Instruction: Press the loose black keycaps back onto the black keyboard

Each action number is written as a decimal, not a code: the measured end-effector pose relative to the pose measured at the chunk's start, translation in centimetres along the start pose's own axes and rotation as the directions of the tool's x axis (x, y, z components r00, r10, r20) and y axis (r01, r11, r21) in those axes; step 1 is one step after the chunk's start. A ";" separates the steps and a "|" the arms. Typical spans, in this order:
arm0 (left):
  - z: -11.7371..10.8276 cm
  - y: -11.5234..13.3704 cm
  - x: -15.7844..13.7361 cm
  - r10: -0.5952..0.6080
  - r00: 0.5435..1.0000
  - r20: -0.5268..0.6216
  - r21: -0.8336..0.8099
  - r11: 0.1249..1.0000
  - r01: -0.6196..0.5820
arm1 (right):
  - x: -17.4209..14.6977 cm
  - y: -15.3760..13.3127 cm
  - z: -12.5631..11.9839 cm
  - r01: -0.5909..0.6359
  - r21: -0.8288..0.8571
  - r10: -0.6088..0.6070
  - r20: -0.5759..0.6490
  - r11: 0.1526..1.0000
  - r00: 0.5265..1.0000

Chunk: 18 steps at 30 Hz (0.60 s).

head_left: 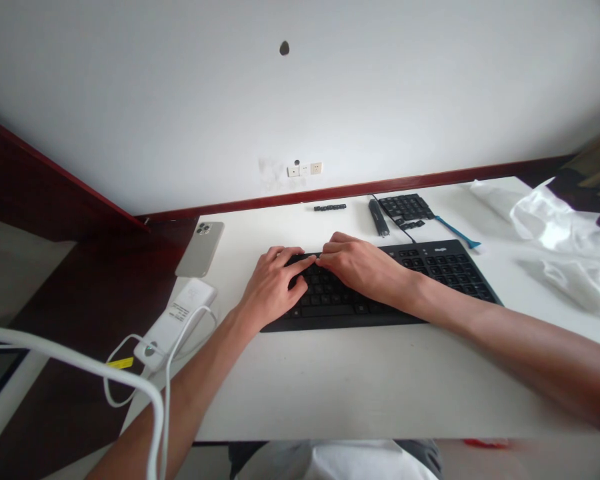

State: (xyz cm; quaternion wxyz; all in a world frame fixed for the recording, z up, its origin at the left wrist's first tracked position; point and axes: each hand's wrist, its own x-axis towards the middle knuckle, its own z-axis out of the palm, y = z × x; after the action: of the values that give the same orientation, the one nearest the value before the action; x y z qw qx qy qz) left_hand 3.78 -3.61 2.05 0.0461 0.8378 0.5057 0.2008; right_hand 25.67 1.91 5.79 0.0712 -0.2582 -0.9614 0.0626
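A black keyboard [330,311] lies on the white desk in front of me. Over its left end rests my left hand [276,283], fingers spread and index finger stretched toward the upper row of keys. My right hand [353,261] bends down onto the same upper row, its fingers curled together, tips nearly meeting the left index finger. What those right fingers pinch, if anything, is hidden under the hand. Behind the keyboard, a short row of loose black keycaps [330,208] and a larger block of keycaps [406,207] lie on the desk.
A dark handheld tool [379,218] and a blue brush-like tool [457,232] lie beyond the keyboard. At left are a phone [201,249] and a white power strip [176,324] with a looping white cable [153,390]. Crumpled white plastic [555,217] covers the desk's right side.
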 end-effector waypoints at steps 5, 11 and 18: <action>-0.5 1.2 0.3 0.046 0.998 0.053 0.104 0.993 -0.051 | 0.0 -1.0 0.6 -0.018 -0.109 0.019 0.015 0.994 1.000; 0.3 2.4 0.0 -0.002 1.000 0.012 0.102 0.995 0.001 | 0.0 0.7 1.1 -0.014 0.071 0.019 -0.074 0.997 0.997; 0.7 5.0 -1.0 -0.073 0.997 0.030 0.141 0.988 0.068 | 0.1 2.8 3.5 0.001 0.270 0.098 -0.352 0.963 0.931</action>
State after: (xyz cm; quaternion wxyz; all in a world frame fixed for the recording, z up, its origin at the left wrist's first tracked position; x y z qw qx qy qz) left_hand 7.76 -6.78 2.54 0.0031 0.8240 0.5469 0.1482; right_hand 26.33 4.08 1.98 0.2793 -0.2773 -0.9080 0.1438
